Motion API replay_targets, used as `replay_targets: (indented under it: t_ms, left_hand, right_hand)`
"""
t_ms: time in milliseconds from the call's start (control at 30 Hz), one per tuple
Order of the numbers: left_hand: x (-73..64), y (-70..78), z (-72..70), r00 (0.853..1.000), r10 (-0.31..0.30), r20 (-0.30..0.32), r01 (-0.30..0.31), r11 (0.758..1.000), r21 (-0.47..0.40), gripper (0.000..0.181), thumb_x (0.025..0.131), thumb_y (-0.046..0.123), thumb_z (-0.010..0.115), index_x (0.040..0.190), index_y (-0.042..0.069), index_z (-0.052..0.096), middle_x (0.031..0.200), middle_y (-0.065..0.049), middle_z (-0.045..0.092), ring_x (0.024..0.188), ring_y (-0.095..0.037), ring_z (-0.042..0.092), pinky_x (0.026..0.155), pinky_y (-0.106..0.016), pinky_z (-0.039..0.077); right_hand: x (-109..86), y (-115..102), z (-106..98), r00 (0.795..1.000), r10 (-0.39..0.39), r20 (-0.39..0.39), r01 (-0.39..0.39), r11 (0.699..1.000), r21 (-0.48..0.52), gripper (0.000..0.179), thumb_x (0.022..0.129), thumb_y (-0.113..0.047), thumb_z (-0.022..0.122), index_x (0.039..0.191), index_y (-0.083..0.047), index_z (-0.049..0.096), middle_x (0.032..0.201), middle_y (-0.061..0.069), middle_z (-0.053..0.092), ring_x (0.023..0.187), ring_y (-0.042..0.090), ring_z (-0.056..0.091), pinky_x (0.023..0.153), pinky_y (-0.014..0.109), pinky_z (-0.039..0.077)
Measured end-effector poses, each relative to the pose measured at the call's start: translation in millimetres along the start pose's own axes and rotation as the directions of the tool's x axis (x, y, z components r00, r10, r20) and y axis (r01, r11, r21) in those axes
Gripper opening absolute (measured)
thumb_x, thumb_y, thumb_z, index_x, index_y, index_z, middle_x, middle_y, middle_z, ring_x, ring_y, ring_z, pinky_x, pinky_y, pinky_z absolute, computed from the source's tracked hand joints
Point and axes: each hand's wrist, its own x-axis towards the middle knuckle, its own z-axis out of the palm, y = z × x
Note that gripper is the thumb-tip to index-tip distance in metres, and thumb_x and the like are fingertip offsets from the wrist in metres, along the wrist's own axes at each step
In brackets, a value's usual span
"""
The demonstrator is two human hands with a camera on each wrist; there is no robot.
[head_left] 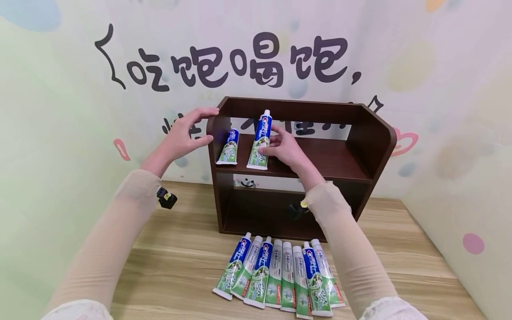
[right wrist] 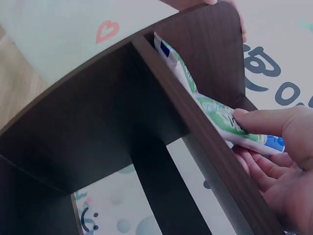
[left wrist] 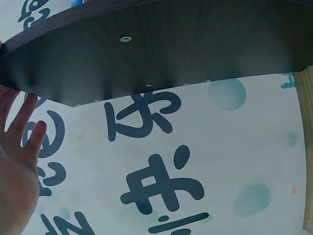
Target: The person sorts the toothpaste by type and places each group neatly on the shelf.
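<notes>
A dark brown two-tier wooden shelf (head_left: 312, 104) stands against the wall. My left hand (head_left: 180, 135) holds its left side panel, thumb at the front edge and fingers toward the upper back edge; the left wrist view shows other fingers (left wrist: 22, 115) stretched beside the panel. My right hand (head_left: 290, 151) pinches a blue, white and green toothpaste tube (head_left: 262, 138) between thumb and fingers. That tube stands cap up on the upper tier, leaning back slightly. Left of it, a similar toothpaste tube (head_left: 229, 149) leans in the corner by the side panel.
Several toothpaste tubes (head_left: 276, 275) lie side by side on the wood-grain table (head_left: 168, 266) in front of the shelf, some blue-capped in design, others white and green. The lower tier (head_left: 264, 213) sits beneath. A printed wall (head_left: 120, 146) rises behind.
</notes>
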Motion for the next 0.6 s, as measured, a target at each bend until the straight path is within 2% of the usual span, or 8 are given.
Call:
replay_targets:
  t_ms: [100,300,367,467,600]
  left_hand:
    - [0.6,-2.7,0.3,1.000,0.000,-0.001,0.000,1.000,0.001,0.053,0.087,0.001,0.065,0.137,-0.001,0.051,0.147,-0.019,0.051,0.135,-0.035,0.048,0.116,-0.053,0.036]
    - [6.9,-32.3,3.7,1.000,-0.004,-0.005,0.004,1.000,0.023,0.056,0.087,0.006,0.069,0.140,0.010,0.051,0.149,-0.009,0.052,0.137,-0.027,0.048,0.117,-0.050,0.037]
    - [7.8,-36.9,3.7,1.000,-0.005,-0.004,0.005,1.000,0.028,0.057,0.087,0.008,0.069,0.141,0.013,0.052,0.149,-0.007,0.052,0.137,-0.026,0.048,0.116,-0.048,0.038]
    - [7.1,-32.6,2.7,1.000,-0.004,-0.002,0.004,1.000,0.024,0.056,0.087,0.007,0.069,0.140,0.010,0.052,0.149,-0.008,0.052,0.137,-0.027,0.048,0.116,-0.049,0.037]
    - [1.7,-12.6,0.2,1.000,-0.007,0.006,0.007,1.000,0.017,0.053,0.087,0.004,0.066,0.138,0.003,0.051,0.148,-0.015,0.051,0.137,-0.033,0.047,0.116,-0.053,0.037]
  right_hand:
    - [1.0,2.2,-1.7,1.000,-0.020,0.000,0.020,0.998,-0.058,0.085,0.085,-0.019,0.077,0.155,-0.018,0.030,0.132,0.014,0.060,0.117,0.027,0.061,0.110,0.041,0.048]
    - [2.2,4.8,-2.7,1.000,-0.014,0.015,0.015,0.997,-0.070,0.088,0.085,-0.019,0.077,0.157,-0.019,0.026,0.134,0.014,0.058,0.116,0.027,0.056,0.112,0.042,0.044]
    - [2.4,5.4,-2.7,1.000,-0.011,0.024,0.013,0.997,-0.075,0.088,0.086,-0.019,0.077,0.157,-0.020,0.025,0.136,0.014,0.057,0.116,0.027,0.054,0.112,0.042,0.043]
    - [2.6,6.6,-2.2,0.999,-0.010,0.039,0.013,0.996,-0.085,0.089,0.086,-0.021,0.076,0.158,-0.021,0.023,0.138,0.013,0.055,0.116,0.027,0.052,0.112,0.043,0.042]
    - [3.6,10.1,-1.4,0.998,-0.012,0.065,0.018,0.995,-0.102,0.089,0.087,-0.022,0.076,0.158,-0.021,0.022,0.139,0.013,0.053,0.119,0.028,0.051,0.113,0.043,0.042]
